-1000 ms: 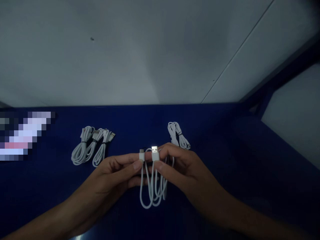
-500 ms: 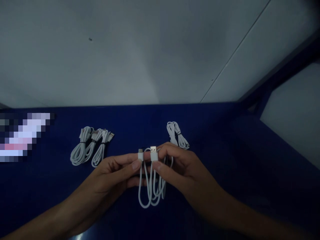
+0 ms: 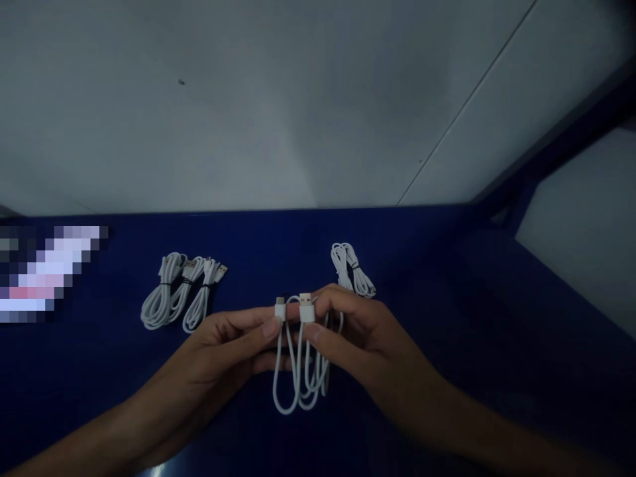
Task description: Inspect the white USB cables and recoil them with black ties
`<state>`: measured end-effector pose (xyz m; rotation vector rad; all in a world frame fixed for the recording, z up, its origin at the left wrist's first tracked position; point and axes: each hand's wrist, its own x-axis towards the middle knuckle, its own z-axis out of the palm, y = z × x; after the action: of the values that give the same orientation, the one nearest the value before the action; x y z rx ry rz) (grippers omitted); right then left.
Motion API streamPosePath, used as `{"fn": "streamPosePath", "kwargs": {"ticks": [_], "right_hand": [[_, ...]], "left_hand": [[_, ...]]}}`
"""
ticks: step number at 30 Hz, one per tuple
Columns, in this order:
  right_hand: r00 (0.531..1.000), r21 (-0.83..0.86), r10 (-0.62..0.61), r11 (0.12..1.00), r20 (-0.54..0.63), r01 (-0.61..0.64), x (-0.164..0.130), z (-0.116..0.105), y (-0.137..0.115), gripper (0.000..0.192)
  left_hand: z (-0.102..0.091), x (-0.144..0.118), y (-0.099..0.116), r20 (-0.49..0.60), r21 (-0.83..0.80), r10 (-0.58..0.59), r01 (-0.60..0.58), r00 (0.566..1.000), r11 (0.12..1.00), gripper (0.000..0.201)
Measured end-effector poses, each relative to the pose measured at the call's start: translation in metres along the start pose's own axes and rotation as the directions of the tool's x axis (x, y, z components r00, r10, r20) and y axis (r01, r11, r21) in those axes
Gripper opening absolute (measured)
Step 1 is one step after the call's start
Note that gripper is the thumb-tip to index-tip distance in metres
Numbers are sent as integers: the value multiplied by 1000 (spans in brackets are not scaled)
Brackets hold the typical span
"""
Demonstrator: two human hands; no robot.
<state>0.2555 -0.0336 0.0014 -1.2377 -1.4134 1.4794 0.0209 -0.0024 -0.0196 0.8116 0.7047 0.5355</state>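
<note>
With our left hand (image 3: 213, 351) we keep the grip closed on the smaller plug (image 3: 280, 312), and with our right hand (image 3: 377, 341) on the larger plug (image 3: 307, 313) of a white cable (image 3: 298, 387) looping down at six o'clock. Since a second ago, the larger plug's metal dulls from a bright glint, while three tied bundles (image 3: 161, 308) at ten o'clock and a tied coil (image 3: 344, 266) at one o'clock lie unmoved on the tabletop (image 3: 268, 252).

Tabletop (image 3: 273, 255): three cable bundles (image 3: 185, 289) left, single bundle (image 3: 354, 267) right, beyond right fingers (image 3: 342, 298). Held cable (image 3: 298, 381) in front, between left fingers (image 3: 263, 334) and right. Panel (image 3: 248, 132) behind.
</note>
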Motion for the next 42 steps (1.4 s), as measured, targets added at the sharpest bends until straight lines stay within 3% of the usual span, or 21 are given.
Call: {"fn": "streamPosePath", "kwargs": {"ticks": [20,42], "right_hand": [[999,34,12,999,30,-13,0,0,-3,21],[999,-2,24,1000,30,-24,2,1,-5,16]], "left_hand": [[1,-4,0,-60,22,-55,56,997,998,33],[0,-2,0,-33,23,-25,26,999,999,34]]}}
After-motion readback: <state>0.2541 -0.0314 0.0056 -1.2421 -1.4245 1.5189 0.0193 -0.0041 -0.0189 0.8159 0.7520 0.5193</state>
